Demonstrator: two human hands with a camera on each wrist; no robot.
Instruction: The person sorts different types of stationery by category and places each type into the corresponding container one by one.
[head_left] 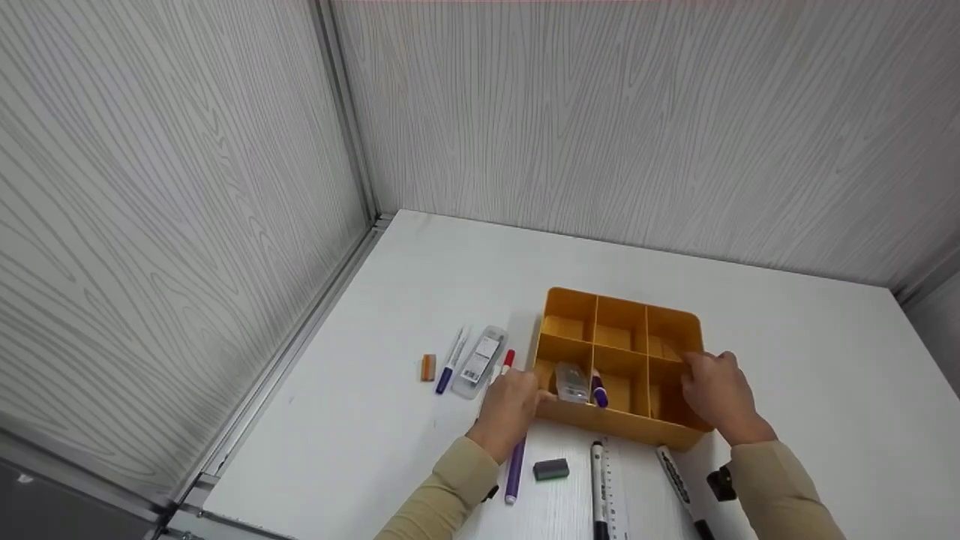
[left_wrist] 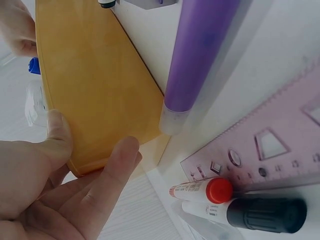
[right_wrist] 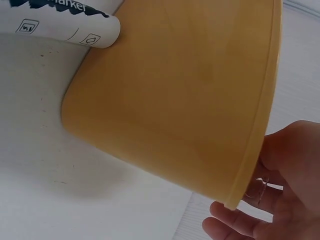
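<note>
A yellow-orange six-compartment box (head_left: 630, 424) stands on the white table. My left hand (head_left: 510, 409) grips its front left corner; in the left wrist view the thumb (left_wrist: 59, 135) lies on the rim and the fingers are against the wall. On the right side my right hand (head_left: 720, 390) holds the rim, its fingers curled over the edge (right_wrist: 267, 145). Inside the front left compartment sits a small clear plastic case (head_left: 572, 382). A marker with a purple-blue cap (head_left: 599, 391) leans in the front middle compartment. The back compartments hold nothing visible.
Left of the box lie an orange eraser (head_left: 428, 367), a blue-capped marker (head_left: 445, 379), a labelled clear case (head_left: 480, 364) and a red-capped marker (head_left: 509, 358). In front lie a purple marker (head_left: 514, 472), grey block (head_left: 551, 469), black-and-white marker (head_left: 598, 487), ruler (head_left: 615, 491) and another marker (head_left: 677, 478).
</note>
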